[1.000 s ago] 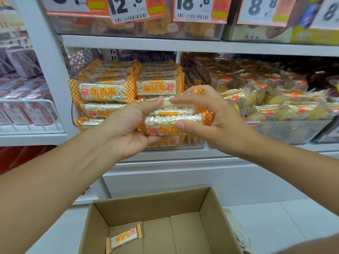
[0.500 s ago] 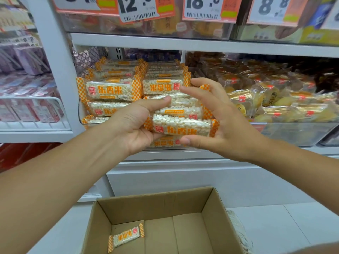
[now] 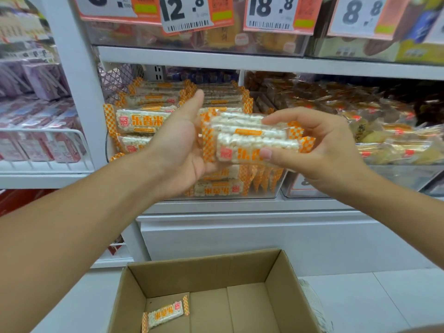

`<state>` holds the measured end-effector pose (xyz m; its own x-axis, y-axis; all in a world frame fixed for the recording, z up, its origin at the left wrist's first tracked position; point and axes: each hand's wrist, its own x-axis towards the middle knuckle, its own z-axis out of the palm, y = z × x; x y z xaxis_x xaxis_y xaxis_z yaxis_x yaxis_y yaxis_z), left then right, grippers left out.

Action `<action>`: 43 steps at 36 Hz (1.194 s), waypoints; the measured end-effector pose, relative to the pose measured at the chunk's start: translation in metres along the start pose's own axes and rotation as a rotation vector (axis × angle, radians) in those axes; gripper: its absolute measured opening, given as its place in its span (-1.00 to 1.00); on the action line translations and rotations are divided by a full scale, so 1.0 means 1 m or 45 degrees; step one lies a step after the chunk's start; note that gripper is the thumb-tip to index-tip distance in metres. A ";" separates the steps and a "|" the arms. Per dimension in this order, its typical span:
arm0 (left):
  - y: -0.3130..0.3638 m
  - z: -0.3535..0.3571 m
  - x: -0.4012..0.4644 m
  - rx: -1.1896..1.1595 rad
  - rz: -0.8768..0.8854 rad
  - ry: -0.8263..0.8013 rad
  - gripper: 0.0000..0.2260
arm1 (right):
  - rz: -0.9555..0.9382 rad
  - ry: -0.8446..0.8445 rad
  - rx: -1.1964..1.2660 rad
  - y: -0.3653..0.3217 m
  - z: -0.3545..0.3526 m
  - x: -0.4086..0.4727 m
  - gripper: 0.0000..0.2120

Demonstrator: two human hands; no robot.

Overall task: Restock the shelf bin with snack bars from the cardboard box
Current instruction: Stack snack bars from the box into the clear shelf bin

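My right hand [image 3: 326, 152] grips a small stack of white puffed-rice snack bars [image 3: 252, 138] in orange-checked wrappers, thumb on the front and fingers across the top. It holds them in front of the clear shelf bin [image 3: 280, 186]. My left hand [image 3: 180, 145] is spread with the thumb pointing up, its palm at the stack's left end and its fingers under the bars. Inside the bin lie stacked bars of the same kind [image 3: 141, 121]. Below, the cardboard box [image 3: 286, 280] stands open on the floor with one bar [image 3: 165, 313] in its left corner.
Right of the snack-bar bin stands another clear bin [image 3: 408, 174], piled with yellow pastry packets. At the left, a white wire rack [image 3: 79, 140] holds purple packs. Price tags [image 3: 185, 13] hang from the shelf above. The box sits on white floor tiles [image 3: 384, 304].
My left thumb has lifted off the stack and that hand has spread. The stack, held in my right hand, has shifted a little to the right.
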<state>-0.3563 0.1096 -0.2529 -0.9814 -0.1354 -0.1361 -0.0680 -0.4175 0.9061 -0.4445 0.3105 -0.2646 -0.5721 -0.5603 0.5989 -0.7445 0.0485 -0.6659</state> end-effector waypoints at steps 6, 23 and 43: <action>0.018 -0.021 0.007 1.153 0.801 0.517 -0.74 | 0.132 0.441 0.049 0.002 -0.018 -0.002 -0.74; 0.019 -0.025 0.071 2.751 0.571 0.405 -0.52 | 0.390 0.808 -0.723 0.034 0.020 0.057 -0.64; 0.017 -0.032 0.079 2.610 0.658 0.441 -0.52 | 0.634 0.218 -1.122 0.078 0.037 0.132 -0.56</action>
<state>-0.4289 0.0627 -0.2611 -0.9233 -0.1045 0.3696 -0.1559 0.9814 -0.1122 -0.5656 0.2094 -0.2544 -0.8752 -0.1889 0.4453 -0.3582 0.8718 -0.3342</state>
